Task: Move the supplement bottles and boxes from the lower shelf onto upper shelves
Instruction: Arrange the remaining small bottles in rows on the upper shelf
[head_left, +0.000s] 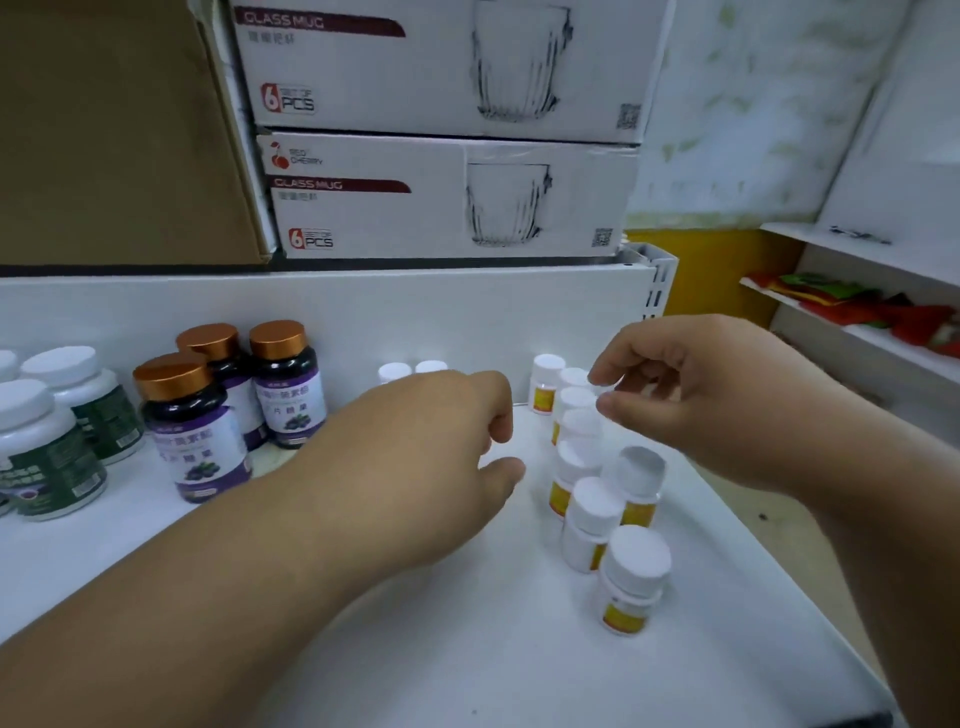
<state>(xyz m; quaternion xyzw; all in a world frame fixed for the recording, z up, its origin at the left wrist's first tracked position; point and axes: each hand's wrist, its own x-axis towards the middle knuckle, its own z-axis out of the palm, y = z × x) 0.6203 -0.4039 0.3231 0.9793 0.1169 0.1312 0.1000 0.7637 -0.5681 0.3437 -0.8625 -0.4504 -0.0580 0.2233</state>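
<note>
Small white bottles with yellow labels (589, 525) stand in a loose row on the white shelf (467, 649), running from its back wall toward the front edge. The left hand (441, 447) hovers just left of that row, its grip loosely curled and holding nothing. The right hand (691, 400) hangs above the row's far end, thumb and fingers bent and slightly apart, its grip also holding nothing. Further left of the row stand three dark bottles with copper caps (195, 426), then white bottles with green labels (49, 452). Above and behind the row, two glass mug boxes (447, 195) are stacked.
</note>
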